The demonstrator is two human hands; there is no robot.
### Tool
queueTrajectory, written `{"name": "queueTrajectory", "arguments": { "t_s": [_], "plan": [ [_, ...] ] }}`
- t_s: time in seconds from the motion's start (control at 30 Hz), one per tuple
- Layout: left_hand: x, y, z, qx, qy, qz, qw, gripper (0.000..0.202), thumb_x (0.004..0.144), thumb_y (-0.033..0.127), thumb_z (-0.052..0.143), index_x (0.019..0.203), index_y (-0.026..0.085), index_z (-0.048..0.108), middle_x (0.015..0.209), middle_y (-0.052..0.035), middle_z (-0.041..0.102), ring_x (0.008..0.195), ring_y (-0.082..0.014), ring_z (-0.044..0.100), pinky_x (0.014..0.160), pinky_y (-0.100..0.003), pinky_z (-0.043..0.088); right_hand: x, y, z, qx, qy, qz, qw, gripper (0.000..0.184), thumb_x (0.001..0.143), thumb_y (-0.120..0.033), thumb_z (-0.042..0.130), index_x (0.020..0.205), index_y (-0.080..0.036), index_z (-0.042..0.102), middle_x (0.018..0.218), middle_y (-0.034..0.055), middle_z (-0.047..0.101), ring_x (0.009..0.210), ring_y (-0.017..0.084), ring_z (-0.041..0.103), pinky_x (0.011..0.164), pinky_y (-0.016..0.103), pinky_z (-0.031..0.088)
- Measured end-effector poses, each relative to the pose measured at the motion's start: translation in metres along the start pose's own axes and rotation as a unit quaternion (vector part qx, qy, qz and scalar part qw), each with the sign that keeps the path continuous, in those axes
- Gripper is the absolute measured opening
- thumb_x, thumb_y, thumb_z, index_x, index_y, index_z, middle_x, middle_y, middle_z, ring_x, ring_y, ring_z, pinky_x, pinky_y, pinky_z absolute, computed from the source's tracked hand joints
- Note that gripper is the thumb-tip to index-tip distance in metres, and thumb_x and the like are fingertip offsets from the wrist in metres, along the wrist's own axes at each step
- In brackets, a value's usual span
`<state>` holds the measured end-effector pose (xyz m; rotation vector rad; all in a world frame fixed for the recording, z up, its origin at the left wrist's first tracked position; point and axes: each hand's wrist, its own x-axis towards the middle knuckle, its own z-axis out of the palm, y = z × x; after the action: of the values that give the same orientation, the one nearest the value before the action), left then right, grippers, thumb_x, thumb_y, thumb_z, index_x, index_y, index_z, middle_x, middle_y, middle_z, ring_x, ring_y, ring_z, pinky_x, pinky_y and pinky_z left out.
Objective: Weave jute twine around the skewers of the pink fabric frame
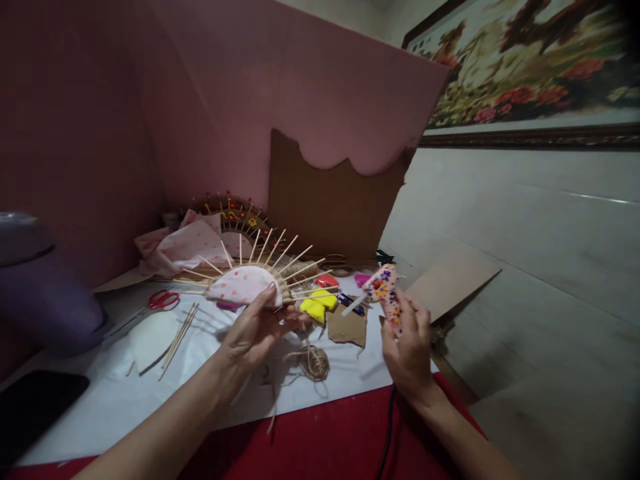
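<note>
The left hand (257, 327), forearm stretched forward, clasps a pink half-circle spiked with sticks (243, 283), thumb on its front, beyond and left of the twine ball (315, 363); the right hand (409, 343), fingers curled, grips a flowered glue gun (384, 287) to the twine ball's right; red-handled scissors (164, 300) lie to its left.

Room between hands (409, 350) — twine ball (316, 364) and cardboard square (347, 328) below
</note>
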<state>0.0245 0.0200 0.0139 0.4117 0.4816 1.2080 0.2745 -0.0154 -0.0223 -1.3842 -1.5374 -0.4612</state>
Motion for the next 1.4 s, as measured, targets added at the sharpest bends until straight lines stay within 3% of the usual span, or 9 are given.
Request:
{"name": "queueTrajectory", "arguments": {
  "t_s": [0.1,0.27,0.37,0.5,0.6,0.9,1.13,1.27,1.4],
  "plan": [
    [-0.014,0.006,-0.009,0.057,-0.023,0.009,0.998,0.015,0.078,0.021,0.064,0.066,0.012,0.06,0.065,-0.0054,0.066,0.065,-0.0169,0.063,0.087,-0.05,0.049,-0.002,-0.001,0.0,0.1,0.084,0.111,0.985,0.044,0.081,-0.028,0.056,0.122,-0.014,0.049,0.11,0.0154,0.054,0.103,0.028,0.055,0.087,0.047,0.048],
    [-0.03,0.006,-0.016,0.15,-0.041,0.07,0.985,0.014,0.079,0.025,0.064,0.078,0.011,0.067,0.081,-0.0084,0.069,0.078,-0.019,0.064,0.086,-0.043,0.05,-0.001,-0.031,-0.012,0.353,0.081,0.283,0.888,0.027,0.074,-0.035,0.068,0.091,-0.016,0.059,0.075,0.003,0.059,0.06,0.015,0.057,0.057,0.029,0.051],
    [-0.033,0.007,-0.016,0.177,-0.059,0.104,0.977,0.013,0.08,0.024,0.063,0.081,0.012,0.068,0.082,-0.0078,0.067,0.079,-0.0193,0.062,0.083,-0.039,0.05,0.009,-0.054,-0.029,0.393,0.042,0.262,0.88,0.024,0.072,-0.033,0.07,0.089,-0.017,0.062,0.073,0.003,0.062,0.054,0.013,0.053,0.048,0.024,0.046],
    [-0.035,0.011,-0.016,0.183,-0.064,0.119,0.974,0.013,0.079,0.024,0.064,0.081,0.013,0.069,0.084,-0.008,0.066,0.08,-0.0194,0.059,0.078,-0.036,0.05,0.02,-0.076,-0.041,0.418,-0.209,0.214,0.858,0.029,0.075,-0.031,0.069,0.101,-0.02,0.065,0.072,0.0031,0.064,0.052,0.013,0.054,0.039,0.02,0.04],
    [-0.036,0.012,-0.017,0.167,-0.068,0.126,0.976,0.01,0.081,0.022,0.061,0.085,0.016,0.069,0.087,-0.0063,0.066,0.083,-0.0191,0.058,0.077,-0.036,0.049,0.019,-0.084,-0.037,0.423,-0.311,0.173,0.833,0.021,0.082,-0.034,0.061,0.096,-0.02,0.067,0.068,0.0013,0.061,0.063,0.015,0.058,0.052,0.023,0.049],
    [-0.038,0.012,-0.018,0.202,-0.076,0.13,0.968,0.014,0.079,0.025,0.063,0.086,0.015,0.07,0.083,-0.0064,0.066,0.08,-0.019,0.058,0.077,-0.033,0.046,0.011,-0.097,-0.034,0.422,-0.425,0.181,0.78,0.03,0.09,-0.036,0.051,0.114,-0.022,0.061,0.097,0.0031,0.066,0.096,0.02,0.059,0.092,0.032,0.045],
    [-0.036,0.011,-0.02,0.224,-0.096,0.133,0.961,0.015,0.081,0.027,0.061,0.082,0.014,0.069,0.079,-0.0065,0.066,0.081,-0.0193,0.059,0.08,-0.031,0.046,0.013,-0.101,-0.036,0.422,-0.426,0.185,0.779,0.034,0.089,-0.037,0.052,0.118,-0.022,0.06,0.1,0.0032,0.067,0.097,0.02,0.059,0.094,0.032,0.044],
    [-0.036,0.011,-0.021,0.188,-0.042,0.122,0.974,0.016,0.072,0.027,0.071,0.082,0.015,0.068,0.081,-0.0052,0.067,0.083,-0.0189,0.059,0.081,-0.031,0.047,0.012,-0.099,-0.036,0.402,-0.412,0.21,0.79,0.036,0.088,-0.039,0.053,0.118,-0.021,0.061,0.099,0.0043,0.068,0.089,0.02,0.061,0.086,0.031,0.048],
    [-0.037,0.01,-0.019,0.139,0.015,0.108,0.984,0.024,0.061,0.023,0.08,0.081,0.016,0.069,0.082,-0.0027,0.069,0.084,-0.0157,0.06,0.081,-0.025,0.048,0.02,-0.107,-0.041,0.383,-0.459,0.183,0.78,0.035,0.088,-0.038,0.052,0.117,-0.021,0.062,0.097,0.0047,0.068,0.102,0.023,0.058,0.096,0.034,0.043]
  ]
}}
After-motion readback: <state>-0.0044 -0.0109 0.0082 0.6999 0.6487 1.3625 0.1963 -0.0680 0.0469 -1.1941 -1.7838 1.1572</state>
